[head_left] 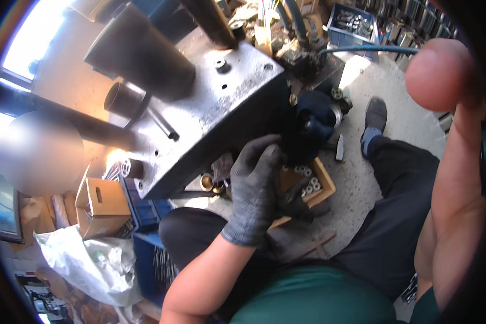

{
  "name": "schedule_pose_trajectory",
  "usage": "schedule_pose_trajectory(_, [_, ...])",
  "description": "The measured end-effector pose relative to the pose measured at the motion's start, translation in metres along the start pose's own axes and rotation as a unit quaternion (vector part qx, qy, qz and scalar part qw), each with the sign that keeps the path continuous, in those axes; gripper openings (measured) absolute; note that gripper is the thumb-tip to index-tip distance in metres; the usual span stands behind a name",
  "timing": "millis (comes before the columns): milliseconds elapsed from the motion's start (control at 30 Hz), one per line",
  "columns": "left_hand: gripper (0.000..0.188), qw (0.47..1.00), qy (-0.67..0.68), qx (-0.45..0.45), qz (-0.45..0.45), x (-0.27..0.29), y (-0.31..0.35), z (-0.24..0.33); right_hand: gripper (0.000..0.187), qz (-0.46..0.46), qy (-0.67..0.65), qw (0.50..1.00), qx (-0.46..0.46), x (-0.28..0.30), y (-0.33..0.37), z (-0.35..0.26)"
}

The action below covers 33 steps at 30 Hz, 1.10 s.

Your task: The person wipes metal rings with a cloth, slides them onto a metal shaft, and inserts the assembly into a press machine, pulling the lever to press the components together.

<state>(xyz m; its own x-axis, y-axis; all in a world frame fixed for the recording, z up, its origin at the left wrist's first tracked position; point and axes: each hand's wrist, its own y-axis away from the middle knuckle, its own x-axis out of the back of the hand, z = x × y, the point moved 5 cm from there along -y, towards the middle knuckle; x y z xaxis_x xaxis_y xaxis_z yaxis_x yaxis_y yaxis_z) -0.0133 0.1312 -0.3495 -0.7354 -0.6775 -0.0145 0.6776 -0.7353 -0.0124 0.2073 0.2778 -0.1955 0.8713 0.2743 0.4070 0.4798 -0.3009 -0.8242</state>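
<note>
My left hand (254, 189) wears a grey knit glove and hangs beside the front edge of a thick steel plate (194, 116). Its fingers are curled with thumb and forefinger close together; whatever lies between them is hidden. Below and right of it stands a shallow wooden box (325, 182) with several small metal rings (311, 186) inside. A dark, glove-like shape (299, 204) overlaps the box's near side. My bare right arm (459, 156) rises along the right rim. At its upper end is a smooth, blurred reddish shape (436, 74); no separate fingers show there.
On the plate stand a wide dark cylinder (146, 54), a short tube (121, 100) and a metal bar (163, 124). A dark motor-like unit (317, 114) sits beyond the wooden box. A cardboard box (107, 202) and a white plastic bag (94, 264) lie left. My shoe (376, 114) rests on the floor.
</note>
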Motion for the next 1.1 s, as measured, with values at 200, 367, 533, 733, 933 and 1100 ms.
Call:
schedule_pose_trajectory(200, [0.023, 0.988, 0.121, 0.090, -0.027, -0.026, -0.005, -0.008, 0.071, -0.063, -0.058, 0.995, -0.053, -0.017, -0.009, -0.015])
schedule_pose_trajectory(367, [0.025, 0.978, 0.160, 0.134, -0.006, -0.013, -0.004, -0.021, 0.048, -0.110, -0.244, 0.954, -0.132, -0.051, -0.010, -0.036])
schedule_pose_trajectory(533, [0.016, 0.831, 0.408, 0.349, 0.147, -0.011, 0.002, -0.040, 0.016, -0.246, -0.253, 0.930, -0.100, -0.124, 0.025, -0.067])
schedule_pose_trajectory(733, [0.011, 0.836, 0.394, 0.300, 0.236, -0.003, -0.007, -0.056, 0.015, -0.363, -0.219, 0.906, -0.001, -0.157, 0.065, -0.097])
schedule_pose_trajectory(933, [0.010, 0.797, 0.419, 0.336, 0.275, 0.004, -0.013, -0.063, 0.018, -0.384, -0.258, 0.881, 0.097, -0.161, 0.075, -0.116])
schedule_pose_trajectory(1100, [0.017, 0.728, 0.471, 0.398, 0.300, 0.005, -0.013, -0.063, 0.020, -0.422, -0.266, 0.860, 0.107, -0.163, 0.087, -0.118])
